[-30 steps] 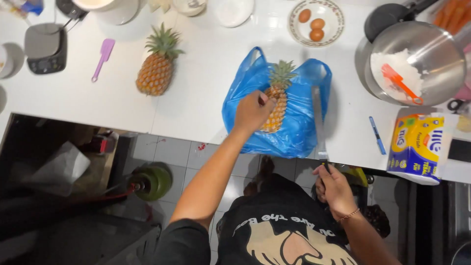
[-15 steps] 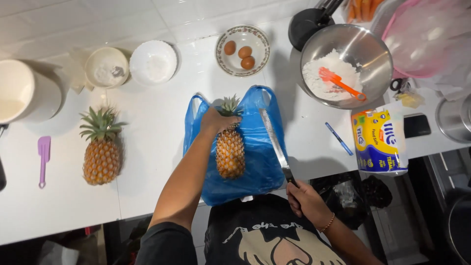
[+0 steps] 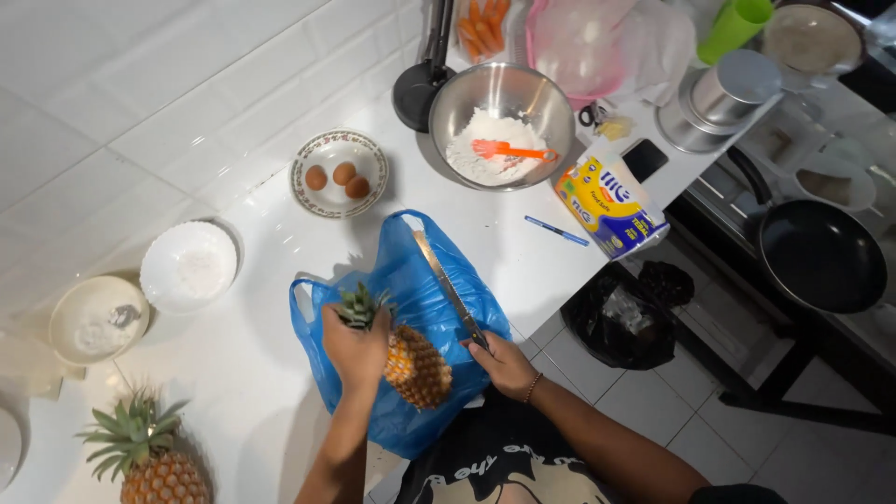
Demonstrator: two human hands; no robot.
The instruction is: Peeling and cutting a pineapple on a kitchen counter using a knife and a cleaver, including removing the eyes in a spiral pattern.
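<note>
Your left hand [image 3: 357, 350] grips the pineapple [image 3: 415, 364] by its leafy top, lying on the blue bag [image 3: 411, 280] on the desk [image 3: 252, 280]. Your right hand [image 3: 504, 364] is closed around the knife [image 3: 448, 289]. At 12 o'clock — a plate [image 3: 338, 174] holding three eggs, and a metal bowl [image 3: 504, 126] of flour.

The right hand [image 3: 504, 362] comes up from below the counter edge and now grips the handle of the long knife [image 3: 448, 287] — its blade lies across the blue bag [image 3: 411, 280]. The left hand [image 3: 355, 350] slides to the top of the pineapple [image 3: 415, 364], just under the leaves — the fruit now lies tilted.
</note>
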